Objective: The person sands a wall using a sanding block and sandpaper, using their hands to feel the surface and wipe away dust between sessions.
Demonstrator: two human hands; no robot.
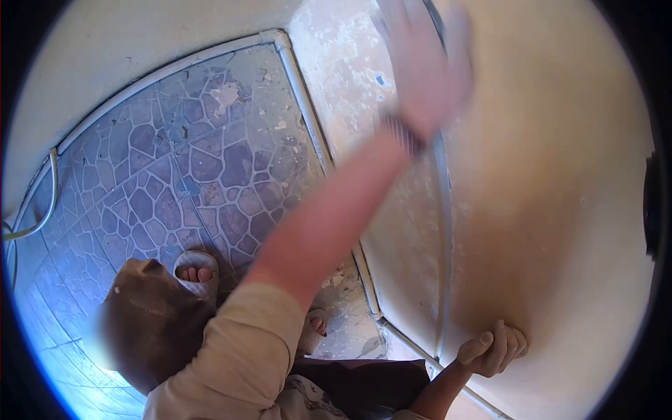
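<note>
My left arm stretches from the lower left up across the view. At the top edge my left hand, blurred by motion, has its fingers stretched out and the thumb apart, over the wall; the fingertips are partly cut off. A dark band circles that wrist. Low on the right, my right hand is curled with its fingers closed, right at the cream wall; I cannot tell what, if anything, lies inside it. A thin strip runs down the wall between the two hands.
Stone-patterned floor tiles lie below, edged by a pale pipe along the wall's foot. Paint is peeling on the wall section. My sandalled foot stands on the tiles. A hose hangs at the far left.
</note>
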